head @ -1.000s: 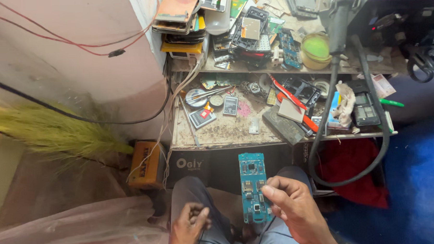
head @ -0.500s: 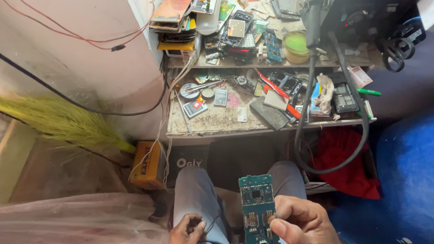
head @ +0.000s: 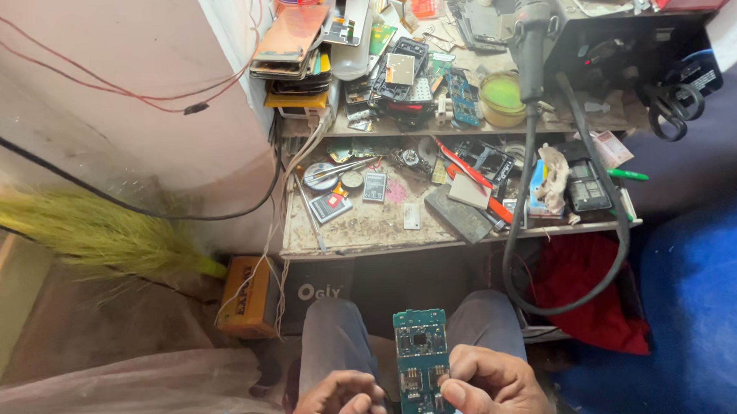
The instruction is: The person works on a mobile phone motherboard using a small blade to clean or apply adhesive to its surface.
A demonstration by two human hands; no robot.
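Fingers [head: 460, 383] of the right hand [head: 493, 386] pinch the right long edge of a green circuit board [head: 421, 362], held upright over the person's lap, just below the front edge of the tabletop [head: 369, 227]. That tabletop, cluttered with phone parts, a battery [head: 374, 186] and tweezers [head: 339, 171], lies well apart from the board, and a black hose [head: 541, 225] loops down past its front right corner. The left hand [head: 338, 400] sits just beside the board's left edge, fingers curled loosely; whether they grip something thin I cannot tell. The board looks light, thin and stiff, but fragile: its face is crowded with small soldered parts. Holding it by the bare long edges, as the right hand does, seems safest; pressing on the face or flexing it could crack joints.
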